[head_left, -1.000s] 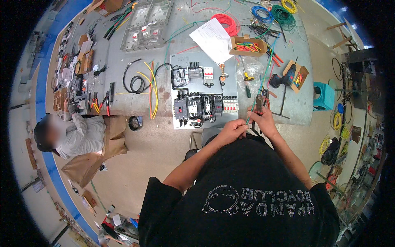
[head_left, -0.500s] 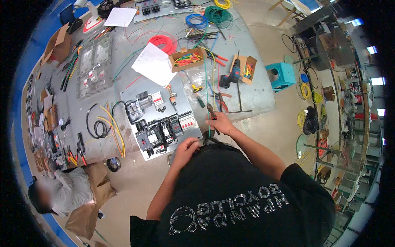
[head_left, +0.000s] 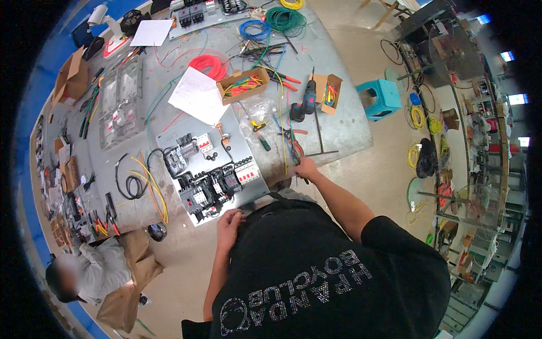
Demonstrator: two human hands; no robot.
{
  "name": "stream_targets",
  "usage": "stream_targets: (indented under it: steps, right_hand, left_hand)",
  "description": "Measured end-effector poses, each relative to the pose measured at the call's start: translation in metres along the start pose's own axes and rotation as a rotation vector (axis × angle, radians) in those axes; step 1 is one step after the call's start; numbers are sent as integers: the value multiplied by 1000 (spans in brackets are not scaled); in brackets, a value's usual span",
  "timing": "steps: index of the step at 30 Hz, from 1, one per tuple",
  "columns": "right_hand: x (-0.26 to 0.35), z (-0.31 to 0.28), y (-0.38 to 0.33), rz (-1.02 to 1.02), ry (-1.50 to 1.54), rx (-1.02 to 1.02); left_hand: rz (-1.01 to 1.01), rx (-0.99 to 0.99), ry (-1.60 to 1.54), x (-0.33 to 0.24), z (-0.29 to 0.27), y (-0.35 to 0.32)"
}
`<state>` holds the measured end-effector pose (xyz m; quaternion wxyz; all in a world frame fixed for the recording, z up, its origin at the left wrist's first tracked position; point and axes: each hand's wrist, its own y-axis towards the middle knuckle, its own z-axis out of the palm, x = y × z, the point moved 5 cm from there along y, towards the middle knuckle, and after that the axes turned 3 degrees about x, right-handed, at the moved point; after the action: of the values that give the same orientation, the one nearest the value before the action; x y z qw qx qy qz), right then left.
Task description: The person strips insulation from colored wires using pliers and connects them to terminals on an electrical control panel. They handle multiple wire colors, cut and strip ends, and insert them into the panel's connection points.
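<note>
My right hand (head_left: 305,169) is at the table's front edge, its fingers wrapped round a pair of pliers (head_left: 294,160). Red-handled pliers (head_left: 297,148) lie just beyond it, and a thin yellow wire (head_left: 282,107) runs down close by. Held low against my black shirt, my left hand (head_left: 228,224) has curled fingers; what they hold, if anything, cannot be made out. Just past it, a metal mounting plate (head_left: 248,198) overhangs the table edge. It carries black contactors (head_left: 216,187), white breakers with red switches (head_left: 247,174) and black wiring.
A cordless drill (head_left: 308,100), a green-handled screwdriver (head_left: 264,143) and boxes of coloured wire pieces (head_left: 244,86) lie beyond the hands. White paper (head_left: 202,96) and a red wire coil (head_left: 209,67) are farther back. A teal stool (head_left: 379,99) stands right; a co-worker (head_left: 104,268) sits left.
My left hand has moved left and down, away from my right hand. The green wire that ran down to my right hand no longer shows there. The view has shifted slightly.
</note>
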<state>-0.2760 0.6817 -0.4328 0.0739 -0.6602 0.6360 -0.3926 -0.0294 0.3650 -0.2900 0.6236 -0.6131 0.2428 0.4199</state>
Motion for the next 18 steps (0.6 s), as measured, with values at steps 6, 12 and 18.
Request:
stream_targets:
  steps: [6,12,18]
  right_hand:
    - [-10,1,39,-7,-87,-45]
    - [-11,8,66,-88,-62,-171]
    - [-4,15,77,33,-63,-49]
  left_hand:
    - [-63,-185,38,23,-17,-28]
    - [-128,-315,-35,48,-19,-62]
    - [-225,-483,-31,73,-16,-106]
